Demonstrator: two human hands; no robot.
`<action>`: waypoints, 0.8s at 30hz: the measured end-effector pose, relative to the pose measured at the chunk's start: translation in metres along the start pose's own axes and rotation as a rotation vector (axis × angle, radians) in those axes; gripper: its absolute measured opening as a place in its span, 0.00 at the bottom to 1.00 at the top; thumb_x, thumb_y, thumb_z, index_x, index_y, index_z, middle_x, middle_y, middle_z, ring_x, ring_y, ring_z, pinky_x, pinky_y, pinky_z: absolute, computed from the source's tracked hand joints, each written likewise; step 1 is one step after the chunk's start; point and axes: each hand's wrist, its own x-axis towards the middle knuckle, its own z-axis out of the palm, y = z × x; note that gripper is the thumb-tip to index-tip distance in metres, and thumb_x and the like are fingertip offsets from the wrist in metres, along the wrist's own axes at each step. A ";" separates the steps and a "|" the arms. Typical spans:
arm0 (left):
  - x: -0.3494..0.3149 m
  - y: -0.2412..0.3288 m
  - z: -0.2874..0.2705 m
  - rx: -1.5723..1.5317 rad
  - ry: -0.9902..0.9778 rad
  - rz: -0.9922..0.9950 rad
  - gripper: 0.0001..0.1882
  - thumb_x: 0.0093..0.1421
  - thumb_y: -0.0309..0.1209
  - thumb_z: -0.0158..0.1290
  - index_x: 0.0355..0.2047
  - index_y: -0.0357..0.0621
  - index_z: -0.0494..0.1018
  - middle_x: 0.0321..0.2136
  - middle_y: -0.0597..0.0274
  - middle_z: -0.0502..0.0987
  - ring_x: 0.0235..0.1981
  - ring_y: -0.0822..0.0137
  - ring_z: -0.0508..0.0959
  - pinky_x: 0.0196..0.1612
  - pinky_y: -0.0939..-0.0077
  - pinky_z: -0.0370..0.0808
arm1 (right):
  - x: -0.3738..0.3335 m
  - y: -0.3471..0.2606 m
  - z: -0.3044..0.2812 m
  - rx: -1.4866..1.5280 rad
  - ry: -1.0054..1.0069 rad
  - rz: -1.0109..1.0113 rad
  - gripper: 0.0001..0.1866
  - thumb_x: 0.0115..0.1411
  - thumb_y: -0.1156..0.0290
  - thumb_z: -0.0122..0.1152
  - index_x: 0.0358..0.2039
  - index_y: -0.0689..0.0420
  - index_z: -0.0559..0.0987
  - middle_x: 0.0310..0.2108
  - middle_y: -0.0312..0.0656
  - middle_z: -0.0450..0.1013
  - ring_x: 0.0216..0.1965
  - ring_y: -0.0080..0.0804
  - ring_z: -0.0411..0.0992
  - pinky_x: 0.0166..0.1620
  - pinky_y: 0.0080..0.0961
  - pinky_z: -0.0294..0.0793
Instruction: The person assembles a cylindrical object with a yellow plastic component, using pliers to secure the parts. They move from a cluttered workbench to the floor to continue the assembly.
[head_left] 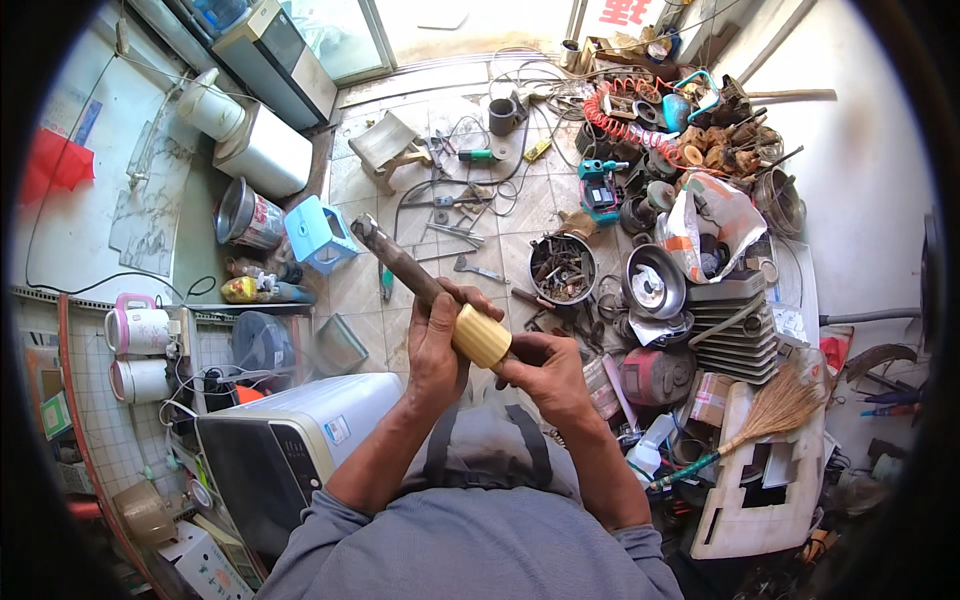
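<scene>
At ten o'clock from my right hand (pixel 548 374), the yellow ribbed cylinder (pixel 482 337) shares a ten-to-four axis with the dark rod (pixel 398 260); my left hand (pixel 436 345) grasps the rod, my right fingertips the cylinder's four-o'clock end.

Pale, square-tiled floor (pixel 510 246), stained; smooth white wall (pixel 870 145) at right; clear glass door panel (pixel 332 38) at far end — bright daylight there. Small beige stool (pixel 386 142), light-blue plastic stool (pixel 310 218) — both standing left of centre.
</scene>
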 end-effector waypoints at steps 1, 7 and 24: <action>0.003 0.001 0.002 -0.005 0.003 0.005 0.12 0.76 0.42 0.46 0.50 0.49 0.65 0.40 0.60 0.75 0.47 0.62 0.77 0.56 0.54 0.78 | -0.001 0.000 0.007 -0.060 0.060 -0.053 0.16 0.56 0.77 0.73 0.43 0.71 0.83 0.30 0.40 0.81 0.30 0.22 0.79 0.35 0.22 0.78; 0.017 0.011 -0.005 -0.131 0.171 -0.098 0.12 0.77 0.44 0.44 0.48 0.50 0.65 0.41 0.61 0.75 0.47 0.63 0.77 0.58 0.53 0.77 | 0.008 -0.010 0.023 -0.806 0.323 -0.822 0.18 0.48 0.77 0.74 0.42 0.60 0.83 0.38 0.48 0.80 0.35 0.47 0.80 0.38 0.35 0.79; 0.018 0.033 -0.017 0.085 -0.232 -0.316 0.28 0.70 0.39 0.56 0.65 0.44 0.62 0.60 0.45 0.72 0.62 0.49 0.75 0.63 0.50 0.74 | 0.013 0.019 -0.001 0.079 -0.208 -0.052 0.17 0.69 0.60 0.63 0.42 0.65 0.81 0.29 0.35 0.75 0.27 0.18 0.70 0.31 0.19 0.69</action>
